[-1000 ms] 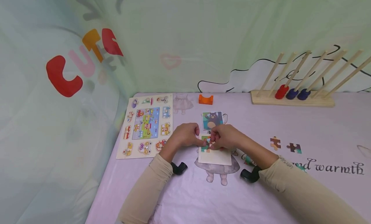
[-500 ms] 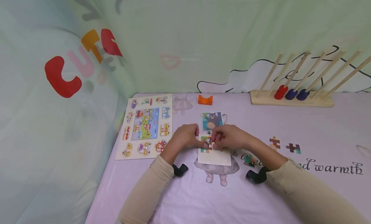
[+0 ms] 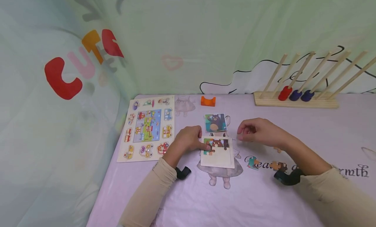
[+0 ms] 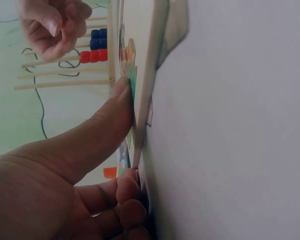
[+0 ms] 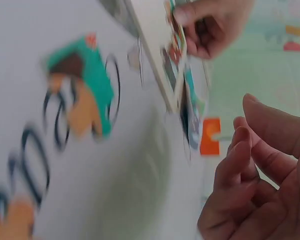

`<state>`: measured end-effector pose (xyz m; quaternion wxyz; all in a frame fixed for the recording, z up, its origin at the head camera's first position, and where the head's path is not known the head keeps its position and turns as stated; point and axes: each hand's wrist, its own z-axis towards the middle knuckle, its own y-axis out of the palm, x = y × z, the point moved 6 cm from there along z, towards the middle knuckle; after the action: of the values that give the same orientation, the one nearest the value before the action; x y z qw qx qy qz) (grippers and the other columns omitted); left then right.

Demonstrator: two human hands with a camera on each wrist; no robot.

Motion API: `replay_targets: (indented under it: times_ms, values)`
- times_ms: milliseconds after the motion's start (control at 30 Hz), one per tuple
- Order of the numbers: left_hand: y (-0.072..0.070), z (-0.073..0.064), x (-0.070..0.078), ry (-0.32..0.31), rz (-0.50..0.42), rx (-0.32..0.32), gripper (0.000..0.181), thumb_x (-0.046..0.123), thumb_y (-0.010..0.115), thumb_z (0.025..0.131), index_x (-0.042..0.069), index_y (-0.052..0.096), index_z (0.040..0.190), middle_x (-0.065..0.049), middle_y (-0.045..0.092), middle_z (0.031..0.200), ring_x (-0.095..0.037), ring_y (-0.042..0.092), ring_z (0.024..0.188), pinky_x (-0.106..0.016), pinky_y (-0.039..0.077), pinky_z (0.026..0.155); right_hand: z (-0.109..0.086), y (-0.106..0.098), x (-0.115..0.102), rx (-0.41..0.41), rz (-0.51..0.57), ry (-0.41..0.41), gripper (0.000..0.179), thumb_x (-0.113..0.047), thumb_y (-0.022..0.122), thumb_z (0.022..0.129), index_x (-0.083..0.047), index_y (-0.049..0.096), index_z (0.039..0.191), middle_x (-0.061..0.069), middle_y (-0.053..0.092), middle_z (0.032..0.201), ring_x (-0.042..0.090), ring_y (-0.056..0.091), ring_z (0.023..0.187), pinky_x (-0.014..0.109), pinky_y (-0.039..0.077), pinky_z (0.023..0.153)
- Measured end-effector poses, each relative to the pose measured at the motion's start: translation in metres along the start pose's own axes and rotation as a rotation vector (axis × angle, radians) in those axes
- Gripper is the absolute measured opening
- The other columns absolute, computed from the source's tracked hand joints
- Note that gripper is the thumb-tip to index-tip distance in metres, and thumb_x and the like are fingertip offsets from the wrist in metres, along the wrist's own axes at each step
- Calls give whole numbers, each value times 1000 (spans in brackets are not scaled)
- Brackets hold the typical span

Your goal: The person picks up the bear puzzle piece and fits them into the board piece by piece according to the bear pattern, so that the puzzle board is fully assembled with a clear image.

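Note:
A small white puzzle board (image 3: 217,160) lies in front of the person, its upper part filled with jigsaw pieces showing a brown bear (image 3: 216,143). The left hand (image 3: 190,137) grips the board's left edge, thumb on the top face over the pieces and curled fingers at the side, as the left wrist view shows. To the right of the board, the right hand (image 3: 259,132) is above the cloth with loosely bent fingers and nothing in them. Below it lie a teal-and-orange jigsaw piece (image 3: 253,163) and brown-and-orange pieces (image 3: 278,166), partly hidden by the forearm.
Just behind the board is a bear picture card (image 3: 215,122). An orange block (image 3: 208,101) sits farther back. At left lies a vehicle peg puzzle (image 3: 124,155). A wooden peg rack (image 3: 296,104) with red and blue beads stands at the back right, near the curtain.
The right hand has let go of a jigsaw piece on the board and moved right, away from it. More of the bear picture shows. The left hand stays at the board's edge.

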<state>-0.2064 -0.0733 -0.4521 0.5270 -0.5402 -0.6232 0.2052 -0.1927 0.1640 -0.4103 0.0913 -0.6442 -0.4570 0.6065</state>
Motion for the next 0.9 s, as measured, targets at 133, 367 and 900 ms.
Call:
replay_targets:
  times_ms: [133,367,900]
  values:
    - [-1,-2,0,1,5,3,50,48,90,73,15,56,89,1,54,75,-16,51,71,-28,37,60,-11,-14,15,33,-48,27,17,-26,77,92,-14,71,102,-1,63,85,19,52,84,27,43,67]
    - [-1,-2,-2,-3,6,5,50,49,90,73,15,56,89,2,53,74,-16,51,71,-28,37,60,-26,-26,45,56,-140,85,22,-31,79,90,-15,74,104,-3,66,88,18,52,84,26,44,64]
    - [0,-1,0,5,2,3,50,50,89,74,16,56,91,1,54,75,-16,51,72,-28,37,61,-51,-39,99,103,-259,156,49,-52,83,80,-12,73,106,-2,58,85,17,49,82,27,38,62]
